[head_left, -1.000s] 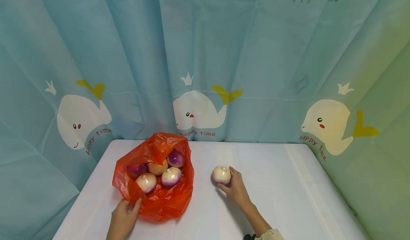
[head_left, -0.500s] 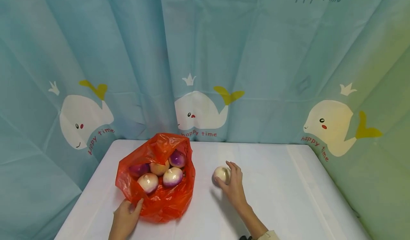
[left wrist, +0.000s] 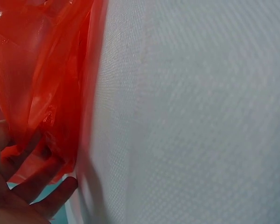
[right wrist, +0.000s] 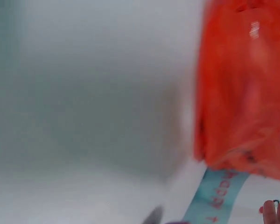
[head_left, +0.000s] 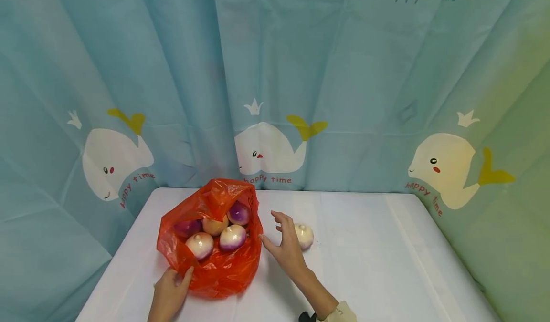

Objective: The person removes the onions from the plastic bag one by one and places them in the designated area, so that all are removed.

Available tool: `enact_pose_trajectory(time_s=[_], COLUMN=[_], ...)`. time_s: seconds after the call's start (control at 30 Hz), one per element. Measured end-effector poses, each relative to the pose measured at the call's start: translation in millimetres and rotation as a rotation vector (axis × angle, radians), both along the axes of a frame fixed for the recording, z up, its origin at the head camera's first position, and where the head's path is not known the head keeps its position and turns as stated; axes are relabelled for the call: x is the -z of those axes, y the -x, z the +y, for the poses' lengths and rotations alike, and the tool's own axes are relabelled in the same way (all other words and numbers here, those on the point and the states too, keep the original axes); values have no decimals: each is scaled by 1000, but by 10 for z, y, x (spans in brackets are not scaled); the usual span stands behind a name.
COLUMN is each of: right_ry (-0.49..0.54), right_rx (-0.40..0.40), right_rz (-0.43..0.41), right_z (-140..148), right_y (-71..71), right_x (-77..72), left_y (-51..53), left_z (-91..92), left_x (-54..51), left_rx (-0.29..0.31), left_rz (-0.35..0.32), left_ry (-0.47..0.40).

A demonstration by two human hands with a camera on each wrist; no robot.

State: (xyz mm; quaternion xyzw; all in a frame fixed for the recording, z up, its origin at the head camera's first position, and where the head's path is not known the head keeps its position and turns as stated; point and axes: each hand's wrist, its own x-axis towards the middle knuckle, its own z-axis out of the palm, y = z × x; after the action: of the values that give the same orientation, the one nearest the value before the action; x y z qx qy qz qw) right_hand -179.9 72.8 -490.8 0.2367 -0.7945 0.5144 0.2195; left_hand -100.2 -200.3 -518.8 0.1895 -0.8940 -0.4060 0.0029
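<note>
At the table's left stands a red plastic bag (head_left: 225,279), its mouth facing me. My left hand (head_left: 168,291) pinches the bag's near left rim between thumb and fingers; in the left wrist view the fingers (left wrist: 39,179) lie against the thin plastic. Inside sit several onions, among them a white-and-purple onion (head_left: 232,237) and a purple onion (head_left: 238,213). Holding nothing, my right hand (head_left: 287,255) hovers just right of the bag with fingers loosely bent. A single whitish onion (head_left: 304,236) rests on the table behind it, partly covered by that hand.
A white table (head_left: 369,264) stretches right of the loose onion. Behind and at both sides hangs a blue-green curtain (head_left: 361,98) with whale prints, close to the table's back edge.
My right hand has let go of the loose onion and moved left toward the bag. The onion stays on the table. My left hand keeps its hold on the bag rim.
</note>
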Motion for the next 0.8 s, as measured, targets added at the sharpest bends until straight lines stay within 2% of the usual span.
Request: enact_pose_trajectory(time_s=[0.17,0.33,0.47,0.6,0.8], right_ry=[78,43,-98,-259,-391], right_rx=[-70,-157,-212,-233,-207], right_rz=[29,63,26,-53,-174], right_z=[-185,-343,-452,-543,-679], right_y=[-27,-61,-83,-61,22], right_x=[-90,-133,-166,-210,-274], left_y=[-2,6,5,6,28], left_z=[2,-1,-2,1,8], left_x=[14,17,11,6,12], left_rx=[-3,-3,-9,-5,9], left_rz=[-1,-11,-22,-5,21], left_ry=[-1,-1,-9,-3,1])
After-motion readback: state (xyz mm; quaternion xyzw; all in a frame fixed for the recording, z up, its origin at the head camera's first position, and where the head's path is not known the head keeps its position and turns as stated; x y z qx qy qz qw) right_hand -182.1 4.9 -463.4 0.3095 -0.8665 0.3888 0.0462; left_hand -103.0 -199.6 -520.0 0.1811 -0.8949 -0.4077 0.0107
